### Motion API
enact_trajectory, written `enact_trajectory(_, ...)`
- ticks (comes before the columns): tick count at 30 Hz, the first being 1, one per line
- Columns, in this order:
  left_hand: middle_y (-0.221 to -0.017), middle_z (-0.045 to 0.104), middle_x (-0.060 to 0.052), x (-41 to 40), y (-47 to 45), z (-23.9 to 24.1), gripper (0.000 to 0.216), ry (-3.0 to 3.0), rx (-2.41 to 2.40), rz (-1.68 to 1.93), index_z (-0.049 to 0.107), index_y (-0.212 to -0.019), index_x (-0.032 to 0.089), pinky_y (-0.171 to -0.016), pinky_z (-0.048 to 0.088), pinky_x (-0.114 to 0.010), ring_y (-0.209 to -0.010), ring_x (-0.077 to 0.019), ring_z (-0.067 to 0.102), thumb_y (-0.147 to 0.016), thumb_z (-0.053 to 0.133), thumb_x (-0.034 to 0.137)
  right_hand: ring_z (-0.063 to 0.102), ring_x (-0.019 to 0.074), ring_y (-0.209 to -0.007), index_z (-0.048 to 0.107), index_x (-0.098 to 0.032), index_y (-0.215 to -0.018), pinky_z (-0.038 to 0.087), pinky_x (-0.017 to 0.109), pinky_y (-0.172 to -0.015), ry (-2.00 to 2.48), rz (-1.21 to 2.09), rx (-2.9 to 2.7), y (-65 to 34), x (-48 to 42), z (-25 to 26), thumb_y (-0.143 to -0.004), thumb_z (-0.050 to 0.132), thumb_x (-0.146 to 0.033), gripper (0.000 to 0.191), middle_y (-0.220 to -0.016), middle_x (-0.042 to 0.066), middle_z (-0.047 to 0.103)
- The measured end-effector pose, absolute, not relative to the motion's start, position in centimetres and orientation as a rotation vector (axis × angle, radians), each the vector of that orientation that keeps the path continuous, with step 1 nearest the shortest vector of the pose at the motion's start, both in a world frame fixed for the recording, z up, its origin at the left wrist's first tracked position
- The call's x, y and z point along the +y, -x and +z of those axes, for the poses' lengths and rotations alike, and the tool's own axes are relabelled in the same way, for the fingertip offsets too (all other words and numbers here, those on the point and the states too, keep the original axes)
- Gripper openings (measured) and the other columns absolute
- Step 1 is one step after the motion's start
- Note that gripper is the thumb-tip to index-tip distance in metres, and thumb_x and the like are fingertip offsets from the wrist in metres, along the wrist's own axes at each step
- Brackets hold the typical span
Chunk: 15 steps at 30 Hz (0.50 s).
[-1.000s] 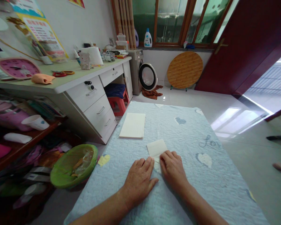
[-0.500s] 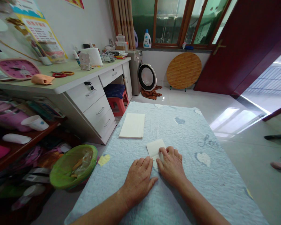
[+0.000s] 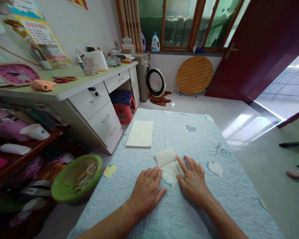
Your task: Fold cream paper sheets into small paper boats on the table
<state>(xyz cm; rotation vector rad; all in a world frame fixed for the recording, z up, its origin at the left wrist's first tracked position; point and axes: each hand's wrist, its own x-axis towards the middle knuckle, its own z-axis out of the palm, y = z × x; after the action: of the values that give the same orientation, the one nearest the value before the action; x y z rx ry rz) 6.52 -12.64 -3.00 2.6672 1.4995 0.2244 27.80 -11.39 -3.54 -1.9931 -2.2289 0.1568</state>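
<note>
Head view, the only one; landmark, the pale pad, flat on the far left part of the blue cover; the small creased paper lies to the pad's right and nearer the wearer, apart from it, a fold line running across; left hand, on the pad's near side, palm down, fingers straight and together, tips at the paper's near left edge, nothing clasped; right hand, further right than the pad, fingers spread, forefinger and thumb at the paper's right edge; no firm pinch shows, and pressure under the thumb cannot be told; step in hand reads as folding or smoothing the paper; by that reading the next move calls for steady left fingertips on the edge and even right-hand pressure along the crease.
</note>
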Motion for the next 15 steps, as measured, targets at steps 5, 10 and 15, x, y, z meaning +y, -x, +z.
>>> enact_trajectory(5, -0.135, 0.056, -0.015, -12.8, -6.3, -3.2, 0.058, -2.670, 1.494, 0.240, 0.050, -0.137, 0.012, -0.098, 0.043, -0.047, -0.114, -0.0301, 0.052, -0.091, 0.058, 0.046, 0.042, 0.0302, -0.132, 0.033, -0.025, -0.151, 0.031, 0.050, -0.110, 1.842, 0.438, -2.197, -29.7, -10.2, -2.7, -0.072, 0.052, -0.014, 0.082, -0.145, 0.011, 0.048)
enact_trajectory(10, -0.138, 0.054, -0.014, -12.7, -6.3, -3.5, 0.057, -2.669, 1.477, 0.237, 0.049, -0.138, 0.013, -0.098, 0.043, -0.047, -0.114, -0.0303, 0.051, -0.092, 0.058, 0.044, 0.056, 0.0233, -0.114, 0.031, -0.013, -0.148, 0.044, 0.038, -0.097, 1.679, 0.814, -1.882, -28.7, -6.6, -1.9, -0.071, 0.049, -0.017, 0.079, -0.131, 0.013, 0.057)
enact_trajectory(15, -0.142, 0.052, -0.012, -12.5, -6.2, -2.9, 0.057, -2.624, 1.462, 0.240, 0.047, -0.140, 0.013, -0.100, 0.043, -0.048, -0.115, -0.0306, 0.051, -0.091, 0.058, 0.042, 0.056, 0.0141, -0.064, 0.040, -0.009, -0.138, 0.045, 0.028, -0.063, 1.674, 0.952, -1.592, -27.2, -3.8, -2.5, -0.071, 0.056, -0.021, 0.070, -0.083, 0.000, 0.060)
